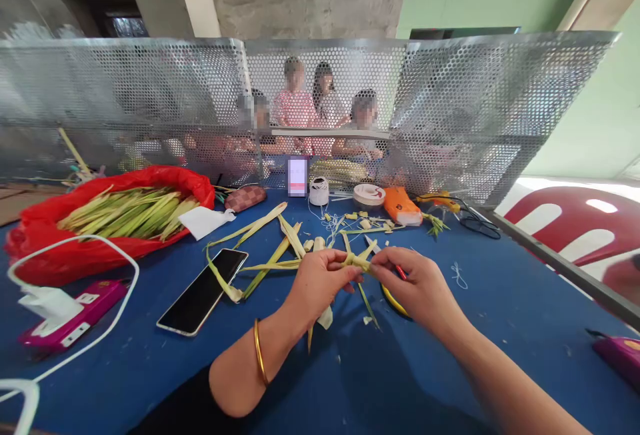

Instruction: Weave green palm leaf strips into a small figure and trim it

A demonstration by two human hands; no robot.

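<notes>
Leaf strip (358,262) in hands (316,280), orange packet (401,206) illegible

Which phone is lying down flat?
The dark-screened phone, left of the left hand. The other phone, its screen lit, stands upright before the perforated metal divider.

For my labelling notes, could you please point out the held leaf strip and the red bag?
Held leaf strip (359,262): head view, on its uncovered middle.
Red bag (60,263): head view, on its front wall.
</notes>
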